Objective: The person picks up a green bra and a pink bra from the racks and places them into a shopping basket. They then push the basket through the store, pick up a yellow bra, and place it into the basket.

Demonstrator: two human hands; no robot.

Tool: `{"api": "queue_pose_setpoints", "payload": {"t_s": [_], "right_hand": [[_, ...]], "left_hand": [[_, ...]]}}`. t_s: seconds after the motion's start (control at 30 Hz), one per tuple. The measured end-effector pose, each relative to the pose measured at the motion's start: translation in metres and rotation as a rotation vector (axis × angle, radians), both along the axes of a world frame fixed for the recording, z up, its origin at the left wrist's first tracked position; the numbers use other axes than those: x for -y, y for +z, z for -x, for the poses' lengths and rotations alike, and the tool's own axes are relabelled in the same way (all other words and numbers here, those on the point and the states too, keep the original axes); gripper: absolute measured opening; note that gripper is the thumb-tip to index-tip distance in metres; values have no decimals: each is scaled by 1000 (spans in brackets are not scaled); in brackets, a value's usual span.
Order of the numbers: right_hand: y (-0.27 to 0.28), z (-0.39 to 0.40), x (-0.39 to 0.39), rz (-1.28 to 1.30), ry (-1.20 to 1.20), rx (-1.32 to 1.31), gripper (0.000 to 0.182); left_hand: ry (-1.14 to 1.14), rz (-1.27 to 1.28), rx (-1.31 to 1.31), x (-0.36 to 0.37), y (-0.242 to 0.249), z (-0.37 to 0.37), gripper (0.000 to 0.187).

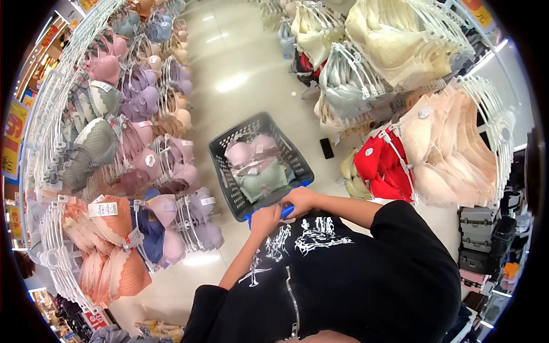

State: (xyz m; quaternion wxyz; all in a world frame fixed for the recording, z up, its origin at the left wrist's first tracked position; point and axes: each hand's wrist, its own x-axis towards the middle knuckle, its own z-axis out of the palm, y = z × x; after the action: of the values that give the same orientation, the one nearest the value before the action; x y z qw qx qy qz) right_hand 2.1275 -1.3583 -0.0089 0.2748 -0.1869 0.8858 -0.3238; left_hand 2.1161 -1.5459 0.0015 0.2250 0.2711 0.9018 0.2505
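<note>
In front of my body is a dark grey shopping basket (220, 171) with perforated sides and a blue handle (287, 211). My left hand (266, 219) and my right hand (299, 201) are close together, both with fingers wrapped round that handle. Inside the basket lie a pink bra (240, 153) and, nearer to me, a pale green bra (266, 182), with white hangers among them. What lies beneath these is hidden.
Racks of hanging bras line both sides of the aisle: orange bras (114, 274) and grey bras (86, 151) at left, red bras (377, 166) and peach bras (449, 143) at right. A dark flat rectangle (326, 148) lies on the shiny floor (240, 68). Storage boxes (479, 228) stand at far right.
</note>
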Motion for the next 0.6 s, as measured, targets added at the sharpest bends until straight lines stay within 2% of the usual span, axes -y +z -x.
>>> {"api": "queue_pose_setpoints", "payload": {"t_s": [0.2,0.3,0.6], "right_hand": [[1,4,4,-69,-51,-4,49],[-5,11,4,-90,-87,-22,49],[-5,61,10,-132,-134,-75,50]], "left_hand": [[62,-230,-289,3,-1,0,24],[55,-255,-345,2,-6,11,26],[92,-244,-321,6,-14,66,32]]}}
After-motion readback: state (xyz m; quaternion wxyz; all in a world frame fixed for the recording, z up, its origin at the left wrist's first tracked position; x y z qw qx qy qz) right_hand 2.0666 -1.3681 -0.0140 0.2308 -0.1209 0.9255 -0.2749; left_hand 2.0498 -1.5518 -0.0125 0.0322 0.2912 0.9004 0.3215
